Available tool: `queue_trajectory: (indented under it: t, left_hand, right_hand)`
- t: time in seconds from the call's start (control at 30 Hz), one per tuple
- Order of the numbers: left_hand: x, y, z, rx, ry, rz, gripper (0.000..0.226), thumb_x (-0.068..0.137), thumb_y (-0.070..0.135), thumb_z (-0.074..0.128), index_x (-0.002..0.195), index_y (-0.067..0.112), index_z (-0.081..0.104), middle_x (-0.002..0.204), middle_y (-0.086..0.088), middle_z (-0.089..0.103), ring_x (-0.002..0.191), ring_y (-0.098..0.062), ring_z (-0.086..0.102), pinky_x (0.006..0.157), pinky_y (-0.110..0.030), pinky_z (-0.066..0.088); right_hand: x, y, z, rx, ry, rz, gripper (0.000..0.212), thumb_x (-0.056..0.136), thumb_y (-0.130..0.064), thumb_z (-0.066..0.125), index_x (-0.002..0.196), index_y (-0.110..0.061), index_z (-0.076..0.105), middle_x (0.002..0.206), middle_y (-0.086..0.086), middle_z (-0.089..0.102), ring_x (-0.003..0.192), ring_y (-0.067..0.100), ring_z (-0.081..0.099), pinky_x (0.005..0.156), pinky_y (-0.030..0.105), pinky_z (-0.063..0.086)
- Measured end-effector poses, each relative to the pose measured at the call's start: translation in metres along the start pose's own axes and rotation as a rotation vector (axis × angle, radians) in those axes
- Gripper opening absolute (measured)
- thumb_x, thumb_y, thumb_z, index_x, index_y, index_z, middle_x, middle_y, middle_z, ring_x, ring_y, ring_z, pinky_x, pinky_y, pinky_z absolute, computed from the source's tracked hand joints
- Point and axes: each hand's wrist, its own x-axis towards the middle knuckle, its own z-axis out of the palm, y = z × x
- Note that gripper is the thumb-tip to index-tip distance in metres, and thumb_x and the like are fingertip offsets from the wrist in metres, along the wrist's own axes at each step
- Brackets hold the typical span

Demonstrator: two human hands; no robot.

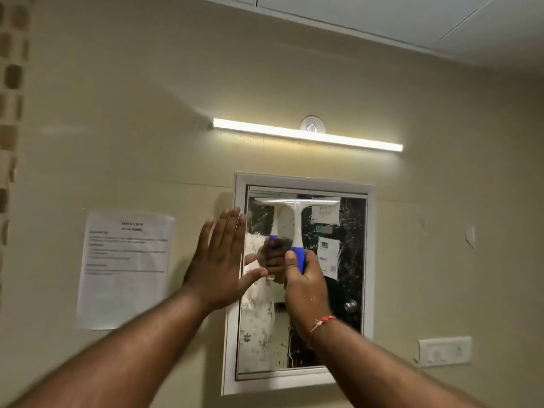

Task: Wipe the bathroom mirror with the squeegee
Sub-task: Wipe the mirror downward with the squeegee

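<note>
A white-framed mirror (350,278) hangs on the beige wall, its glass streaked and spotted. A squeegee (298,219) with a white head and blue grip is pressed to the glass, its blade level near the mirror's top edge. My right hand (304,287) is closed around the blue grip below the blade. My left hand (222,260) is flat, fingers spread and pointing up, against the mirror's left frame and the wall beside it. It holds nothing. The mirror's lower middle is hidden behind my right forearm.
A lit tube light (307,134) runs above the mirror with a round hook (312,124) behind it. A printed paper sheet (125,269) is stuck to the wall on the left. A white switch plate (444,350) sits at the lower right.
</note>
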Motion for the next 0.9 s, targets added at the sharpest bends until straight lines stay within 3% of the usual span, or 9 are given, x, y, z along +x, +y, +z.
queue_trajectory:
  t: [0.2, 0.5, 0.63, 0.73, 0.9]
  left_hand:
    - [0.039, -0.035, -0.004, -0.003, -0.081, 0.078, 0.130, 0.096, 0.098, 0.029, 0.174, 0.009, -0.024, 0.183, -0.011, -0.035, 0.172, -0.029, -0.029, 0.143, -0.058, 0.001]
    - [0.049, -0.024, 0.004, -0.107, -0.058, 0.045, 0.111, 0.106, 0.080, 0.024, 0.172, 0.008, -0.029, 0.180, -0.012, -0.042, 0.170, -0.028, -0.034, 0.144, -0.053, -0.002]
    - [0.051, -0.027, 0.000, -0.140, -0.098, 0.066, 0.135, 0.097, 0.092, 0.043, 0.170, 0.006, -0.032, 0.177, -0.014, -0.045, 0.169, -0.031, -0.037, 0.143, -0.052, -0.006]
    - [0.052, -0.029, 0.002, -0.116, -0.094, 0.088, 0.144, 0.091, 0.098, 0.045, 0.170, 0.005, -0.031, 0.177, -0.016, -0.045, 0.169, -0.034, -0.036, 0.143, -0.055, -0.002]
    - [0.050, -0.027, 0.014, -0.181, -0.030, 0.070, 0.126, 0.102, 0.085, 0.040, 0.172, 0.004, -0.028, 0.179, -0.016, -0.042, 0.171, -0.033, -0.032, 0.144, -0.055, 0.000]
  right_hand:
    - [0.023, -0.017, 0.001, 0.028, 0.005, 0.050, 0.021, 0.115, -0.044, 0.048, 0.115, -0.033, 0.066, 0.106, 0.001, 0.076, 0.100, 0.019, 0.073, 0.094, 0.045, 0.062]
    - [0.021, -0.019, 0.016, 0.044, 0.069, 0.126, 0.033, 0.115, -0.051, 0.042, 0.109, -0.030, 0.067, 0.103, 0.002, 0.076, 0.095, 0.018, 0.071, 0.081, 0.036, 0.055]
    - [0.024, -0.028, 0.016, -0.001, 0.085, 0.119, 0.035, 0.115, -0.052, 0.041, 0.105, -0.028, 0.064, 0.096, 0.000, 0.069, 0.085, 0.014, 0.063, 0.077, 0.036, 0.049]
    - [0.027, -0.032, 0.015, -0.028, 0.096, 0.097, 0.034, 0.116, -0.050, 0.041, 0.104, -0.029, 0.064, 0.093, -0.001, 0.068, 0.085, 0.013, 0.063, 0.080, 0.037, 0.050]
    - [0.030, -0.028, 0.019, -0.063, 0.127, 0.075, 0.032, 0.115, -0.048, 0.044, 0.101, -0.028, 0.064, 0.086, -0.001, 0.064, 0.075, 0.013, 0.061, 0.073, 0.038, 0.051]
